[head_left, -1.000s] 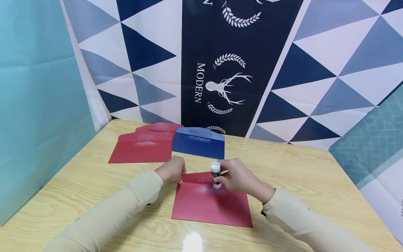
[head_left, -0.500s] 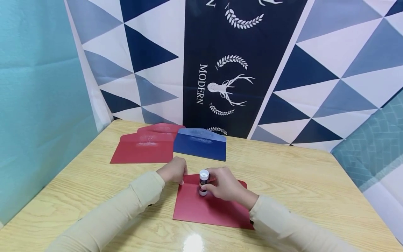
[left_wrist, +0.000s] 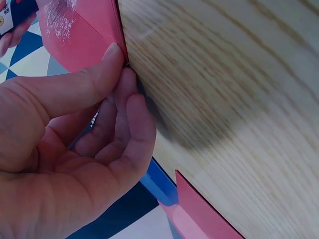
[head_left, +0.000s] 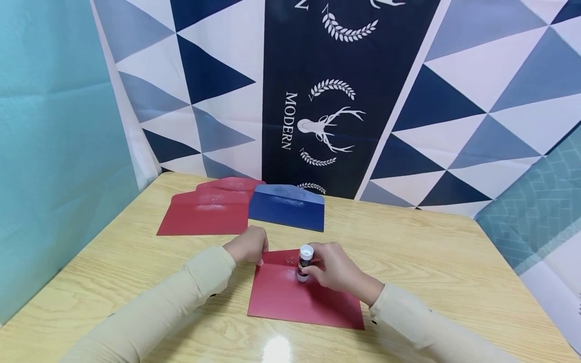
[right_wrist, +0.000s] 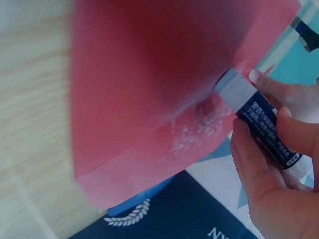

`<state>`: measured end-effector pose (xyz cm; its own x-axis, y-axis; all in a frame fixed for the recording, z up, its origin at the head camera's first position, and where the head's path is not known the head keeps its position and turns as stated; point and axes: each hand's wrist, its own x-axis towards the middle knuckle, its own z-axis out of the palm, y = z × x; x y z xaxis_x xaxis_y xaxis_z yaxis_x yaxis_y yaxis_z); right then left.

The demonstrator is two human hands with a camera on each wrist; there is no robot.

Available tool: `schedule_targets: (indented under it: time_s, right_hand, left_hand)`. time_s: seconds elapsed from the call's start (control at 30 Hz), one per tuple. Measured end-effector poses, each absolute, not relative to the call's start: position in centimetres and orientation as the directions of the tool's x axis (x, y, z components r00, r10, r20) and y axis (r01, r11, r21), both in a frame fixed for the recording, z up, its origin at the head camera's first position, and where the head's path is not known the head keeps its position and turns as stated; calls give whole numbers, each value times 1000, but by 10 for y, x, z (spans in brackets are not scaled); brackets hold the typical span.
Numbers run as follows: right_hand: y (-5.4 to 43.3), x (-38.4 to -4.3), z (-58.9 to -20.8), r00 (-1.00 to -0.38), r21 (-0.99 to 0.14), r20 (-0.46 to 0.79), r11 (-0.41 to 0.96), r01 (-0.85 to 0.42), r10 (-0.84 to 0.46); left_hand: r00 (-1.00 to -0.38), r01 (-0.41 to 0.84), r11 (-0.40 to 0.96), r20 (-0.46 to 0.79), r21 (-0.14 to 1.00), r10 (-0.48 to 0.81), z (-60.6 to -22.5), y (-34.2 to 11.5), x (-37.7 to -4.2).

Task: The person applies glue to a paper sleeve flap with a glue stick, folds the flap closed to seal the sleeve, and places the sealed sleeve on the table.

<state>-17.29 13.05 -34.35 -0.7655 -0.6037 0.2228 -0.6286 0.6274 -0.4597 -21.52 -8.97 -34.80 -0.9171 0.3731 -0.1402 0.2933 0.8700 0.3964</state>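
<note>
A red envelope [head_left: 299, 300] lies on the wooden table with its flap unfolded away from me. My left hand [head_left: 248, 245] pinches its far left corner; in the left wrist view the thumb lies on top of the paper and the fingers sit at the edge. My right hand [head_left: 338, 267] grips a glue stick [right_wrist: 264, 124] with a white base and dark printed label. The glue stick stands nearly upright, its lower end at the paper near the flap's fold. White glue smears [right_wrist: 197, 132] show on the flap and just below the fold.
Behind the left hand lie two overlapping red envelopes [head_left: 204, 219] and a blue envelope [head_left: 286, 214], flaps unfolded and marked with white glue. A patterned cloth [head_left: 218, 101] hangs along the table's back edge, and a teal cloth [head_left: 54, 151] hangs at the left.
The right hand slid the glue stick left and toward me along the fold, then partway back right. My left hand stays on the envelope's corner.
</note>
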Motion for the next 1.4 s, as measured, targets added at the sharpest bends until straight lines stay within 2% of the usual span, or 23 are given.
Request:
schedule_targets:
  time_s: [0.57, 0.83, 1.07, 1.4]
  right_hand:
    - [166, -164, -339, -828, -450, 205, 701, -554, -522]
    - [175, -161, -335, -828, -421, 200, 717, -556, -524]
    - [182, -160, -327, -832, -423, 176, 723, -546, -526]
    - [190, -162, -321, -875, -603, 227, 643, -472, -428]
  left_hand:
    - [-914, 313, 877, -134, 364, 382, -345, -89, -215]
    - [-919, 295, 888, -148, 353, 364, -348, -88, -214]
    - [-905, 343, 865, -117, 365, 409, -350, -84, -215]
    - [-887, 312, 829, -169, 464, 429, -348, -93, -216]
